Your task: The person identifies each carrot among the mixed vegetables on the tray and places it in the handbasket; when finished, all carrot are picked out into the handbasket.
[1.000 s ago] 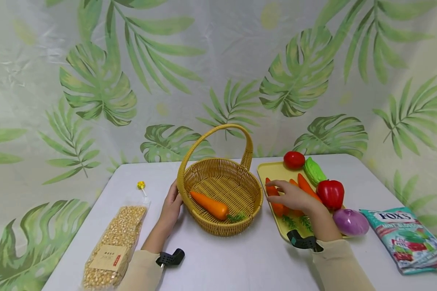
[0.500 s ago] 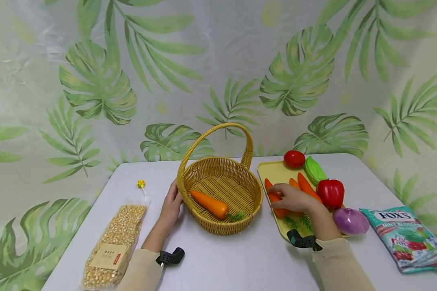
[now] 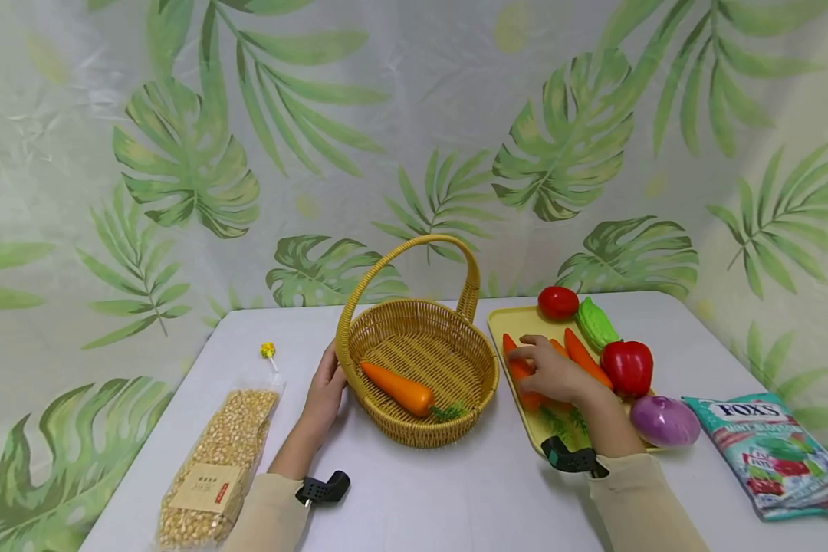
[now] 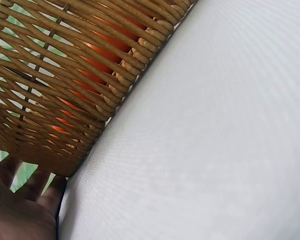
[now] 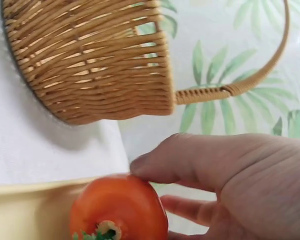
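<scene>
A wicker basket (image 3: 421,438) with a tall arched handle stands mid-table, one orange carrot (image 3: 395,387) lying inside. Its left wall is touched by the extended fingers of my left hand (image 3: 324,395); the left wrist view shows those fingertips against the weave (image 4: 65,65). To the right, over a yellow tray (image 3: 510,318), my right hand (image 3: 555,376) pinches another carrot (image 5: 117,205). The thumb lies on its thick end in the right wrist view, fingers on the far side. Two more carrots (image 3: 583,356) lie beside it, one partly hidden by this hand.
On or at the tray are a tomato (image 3: 558,303), a green ridged vegetable (image 3: 596,326), a red pepper-like vegetable (image 3: 626,368) and a purple onion (image 3: 665,421). A candy bag (image 3: 776,460) lies far right. Left are a bag of corn kernels (image 3: 231,429) and a yellow lollipop (image 3: 267,350).
My right hand has come down onto the leftmost tray carrot and taken hold; carrot and hand have just shifted slightly upward in view. The left hand and basket stay put.
</scene>
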Demonstrator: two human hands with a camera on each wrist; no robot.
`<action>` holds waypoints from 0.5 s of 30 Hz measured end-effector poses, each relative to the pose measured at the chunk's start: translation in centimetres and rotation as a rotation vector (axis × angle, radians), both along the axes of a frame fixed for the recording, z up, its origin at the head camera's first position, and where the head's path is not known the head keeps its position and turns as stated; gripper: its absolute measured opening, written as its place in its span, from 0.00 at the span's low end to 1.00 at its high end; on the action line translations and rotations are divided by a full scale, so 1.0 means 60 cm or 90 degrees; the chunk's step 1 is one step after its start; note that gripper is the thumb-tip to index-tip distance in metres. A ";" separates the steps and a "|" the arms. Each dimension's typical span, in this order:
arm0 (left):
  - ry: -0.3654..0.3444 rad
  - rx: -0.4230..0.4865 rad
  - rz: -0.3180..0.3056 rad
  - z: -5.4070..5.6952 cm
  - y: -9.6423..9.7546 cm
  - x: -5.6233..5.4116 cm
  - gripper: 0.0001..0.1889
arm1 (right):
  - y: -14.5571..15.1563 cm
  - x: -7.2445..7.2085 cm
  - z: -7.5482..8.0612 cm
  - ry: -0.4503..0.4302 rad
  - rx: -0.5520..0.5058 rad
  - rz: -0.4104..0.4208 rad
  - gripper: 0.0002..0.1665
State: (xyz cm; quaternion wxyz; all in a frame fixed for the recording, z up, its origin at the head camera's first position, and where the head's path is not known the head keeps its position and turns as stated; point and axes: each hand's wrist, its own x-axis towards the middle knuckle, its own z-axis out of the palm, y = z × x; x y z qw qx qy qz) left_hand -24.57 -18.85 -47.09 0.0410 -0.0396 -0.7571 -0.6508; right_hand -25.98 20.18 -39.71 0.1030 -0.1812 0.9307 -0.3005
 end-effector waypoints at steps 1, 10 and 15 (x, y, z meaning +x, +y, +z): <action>0.000 0.000 0.000 0.001 0.000 0.000 0.27 | 0.001 0.000 0.002 -0.003 -0.013 -0.011 0.31; 0.005 0.001 -0.001 0.001 0.000 -0.002 0.27 | 0.009 0.000 0.013 -0.026 -0.096 -0.069 0.33; 0.007 0.005 -0.002 0.000 0.001 -0.003 0.27 | 0.012 0.002 0.024 -0.076 -0.188 -0.087 0.34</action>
